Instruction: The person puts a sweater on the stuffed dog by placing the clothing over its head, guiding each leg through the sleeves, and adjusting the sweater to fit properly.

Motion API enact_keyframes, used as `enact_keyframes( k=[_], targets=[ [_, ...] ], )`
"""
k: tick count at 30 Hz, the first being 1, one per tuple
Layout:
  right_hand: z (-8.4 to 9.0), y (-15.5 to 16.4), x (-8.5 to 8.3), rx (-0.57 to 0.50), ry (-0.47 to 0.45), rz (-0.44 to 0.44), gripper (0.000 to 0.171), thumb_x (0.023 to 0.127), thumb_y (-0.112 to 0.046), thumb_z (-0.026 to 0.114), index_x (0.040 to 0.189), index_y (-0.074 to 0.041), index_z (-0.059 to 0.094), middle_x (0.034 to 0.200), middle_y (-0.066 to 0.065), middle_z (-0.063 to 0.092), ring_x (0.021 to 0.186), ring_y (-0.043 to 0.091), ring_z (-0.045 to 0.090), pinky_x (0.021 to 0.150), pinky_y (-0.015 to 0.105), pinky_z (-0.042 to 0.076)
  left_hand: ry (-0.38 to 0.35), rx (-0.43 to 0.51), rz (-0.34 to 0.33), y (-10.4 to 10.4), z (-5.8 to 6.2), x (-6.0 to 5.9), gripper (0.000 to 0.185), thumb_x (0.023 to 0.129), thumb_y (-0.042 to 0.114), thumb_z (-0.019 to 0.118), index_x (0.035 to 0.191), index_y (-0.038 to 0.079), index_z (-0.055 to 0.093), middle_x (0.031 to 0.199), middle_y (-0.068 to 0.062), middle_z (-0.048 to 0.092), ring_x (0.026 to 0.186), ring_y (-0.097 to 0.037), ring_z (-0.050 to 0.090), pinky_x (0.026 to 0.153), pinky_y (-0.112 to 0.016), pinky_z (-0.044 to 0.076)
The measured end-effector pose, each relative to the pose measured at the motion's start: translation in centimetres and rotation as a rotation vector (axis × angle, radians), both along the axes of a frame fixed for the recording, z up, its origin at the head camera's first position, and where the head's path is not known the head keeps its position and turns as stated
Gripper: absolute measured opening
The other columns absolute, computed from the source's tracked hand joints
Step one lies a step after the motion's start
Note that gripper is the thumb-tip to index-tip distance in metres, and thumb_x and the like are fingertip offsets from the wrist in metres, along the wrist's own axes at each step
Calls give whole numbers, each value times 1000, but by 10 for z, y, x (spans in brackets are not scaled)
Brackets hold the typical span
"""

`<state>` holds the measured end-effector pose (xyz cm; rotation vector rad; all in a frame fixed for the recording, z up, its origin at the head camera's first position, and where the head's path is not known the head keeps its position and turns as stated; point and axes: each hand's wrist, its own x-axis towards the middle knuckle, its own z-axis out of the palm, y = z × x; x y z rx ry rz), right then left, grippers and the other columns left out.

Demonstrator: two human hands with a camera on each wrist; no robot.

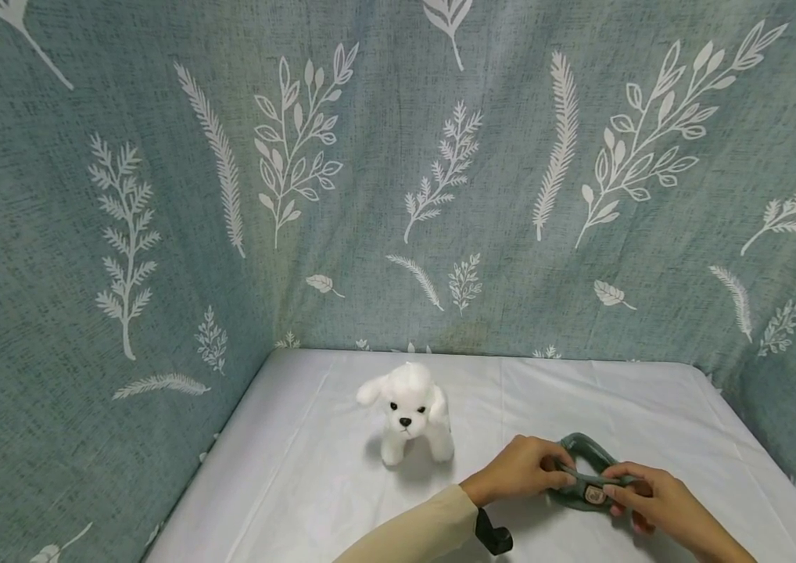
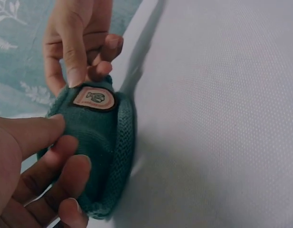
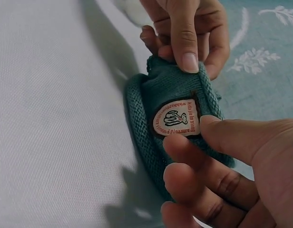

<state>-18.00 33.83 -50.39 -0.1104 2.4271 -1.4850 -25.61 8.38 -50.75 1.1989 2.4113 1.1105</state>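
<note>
A small green knitted garment with thick rolled edges is stretched between both hands on the right part of the white-covered table. A pale rounded patch with a printed figure and red lettering is on its front. My left hand pinches one side of the upper edge between thumb and fingers. On the opposite side, beside the patch, my right hand pinches the same edge. The garment's opening shows behind the held edge in the head view. Fingers hide parts of its two ends.
A white plush dog stands upright left of the hands, facing forward. The table has a white cloth with faint creases. Blue-green curtains with white leaf prints surround it. A black device sits at my left wrist.
</note>
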Motion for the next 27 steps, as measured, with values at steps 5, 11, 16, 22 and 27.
enact_keyframes(
  k=[5,11,16,22,27],
  targets=[
    [0,1,0,-57,-15,6,45,103,-30,64,130,6,59,88,14,72,57,15,56,54,34,52,-97,69,20,0,-1,-1,15,98,21,73,112,17,76,66,6,67,51,-6,60,49,-19,49],
    [3,2,1,-85,-68,-31,48,103,-35,65,132,2,60,92,14,73,62,18,57,58,37,53,-166,134,16,1,-5,-3,13,98,20,73,111,16,76,65,7,67,53,-10,63,50,-21,51],
    [4,2,0,-106,-75,-40,47,103,-35,64,132,1,60,93,13,73,62,17,56,59,37,53,-179,152,25,1,-5,-4,13,98,20,74,110,17,76,65,7,66,52,-11,63,50,-22,51],
    [4,1,0,-110,-70,-47,47,103,-35,64,133,1,59,94,14,72,63,18,58,60,37,53,-190,173,35,0,-1,-4,13,97,19,74,110,15,76,67,8,68,52,-10,63,51,-22,53],
    [8,-1,0,-115,-53,-46,46,103,-34,64,132,2,59,94,15,72,65,20,61,60,39,55,-198,191,29,-2,2,-5,14,98,19,74,110,15,76,68,9,68,52,-12,63,52,-23,53]
  ],
)
